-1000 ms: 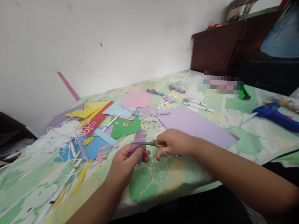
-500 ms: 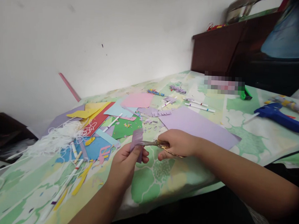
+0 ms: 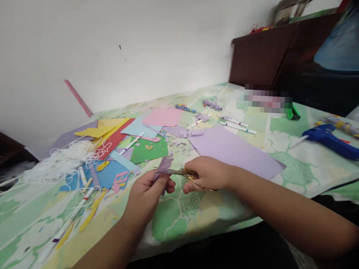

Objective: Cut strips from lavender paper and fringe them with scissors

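Pinched in my left hand [image 3: 146,191] is a small purple paper strip [image 3: 165,162] with a row of fringe cuts along its upper edge. My right hand [image 3: 207,173] grips gold-handled scissors [image 3: 174,172] by the loops. Their blades point left and lie across the strip, just above my left thumb. Beyond my right hand a large sheet of lilac paper [image 3: 235,151] lies flat. Another fringed purple strip [image 3: 191,134] rests at its left edge. Small paper scraps are scattered on a green sheet [image 3: 151,150].
On the left lie tangled white string [image 3: 72,161], coloured papers [image 3: 107,142] and several white marker pens [image 3: 87,200]. A blue glue gun [image 3: 337,140] with a black cord is at the right. A wall [image 3: 156,49] borders the patterned tablecloth [image 3: 174,226] at the back.
The purple strip has turned slightly, and its fringe cuts now show spread apart. Both hands stay close together with the scissors at the strip. The whole view has shifted a little.
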Available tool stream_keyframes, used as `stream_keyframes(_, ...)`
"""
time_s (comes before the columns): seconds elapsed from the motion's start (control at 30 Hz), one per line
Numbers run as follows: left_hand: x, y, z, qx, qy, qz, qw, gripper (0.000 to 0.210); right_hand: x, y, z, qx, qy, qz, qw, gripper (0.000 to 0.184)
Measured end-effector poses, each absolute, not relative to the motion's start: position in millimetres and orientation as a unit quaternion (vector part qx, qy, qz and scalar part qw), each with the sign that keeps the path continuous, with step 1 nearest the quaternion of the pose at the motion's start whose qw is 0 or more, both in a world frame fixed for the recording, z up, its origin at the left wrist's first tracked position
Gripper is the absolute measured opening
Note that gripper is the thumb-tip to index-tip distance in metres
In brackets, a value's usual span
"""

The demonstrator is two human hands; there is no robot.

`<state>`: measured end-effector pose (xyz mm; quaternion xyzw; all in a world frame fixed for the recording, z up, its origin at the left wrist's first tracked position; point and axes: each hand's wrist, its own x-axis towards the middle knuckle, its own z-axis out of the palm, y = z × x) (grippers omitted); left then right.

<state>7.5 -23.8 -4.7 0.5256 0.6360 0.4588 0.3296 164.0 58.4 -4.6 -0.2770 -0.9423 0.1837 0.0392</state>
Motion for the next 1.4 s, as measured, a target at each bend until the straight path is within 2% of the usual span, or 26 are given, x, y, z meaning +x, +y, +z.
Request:
stream_keyframes(0.5,8.7,-23.9,-2.4,0.534,0.656,0.450,0.285,0.022,163.9,62.5,-13.1,-0.274,-0.946,0.157,0.076,0.052)
stream_keyframes(0.77,11.9,-25.6,-1.9,0.521,0.654,0.468,0.286,0.020,164.3,60.6,-7.8,-0.286,-0.943,0.157,0.062,0.052)
stream_keyframes(1.0,11.5,-24.9,-3.1,0.494,0.634,0.482,0.349,0.016,165.5,62.1,-8.7,-0.297,-0.937,0.175,0.062,0.052)
stream_keyframes(1.4,-4.0,-21.4,-12.5,0.528,0.602,0.470,0.371,0.016,166.4,56.3,-4.5,-0.295,-0.940,0.156,0.072,0.048)
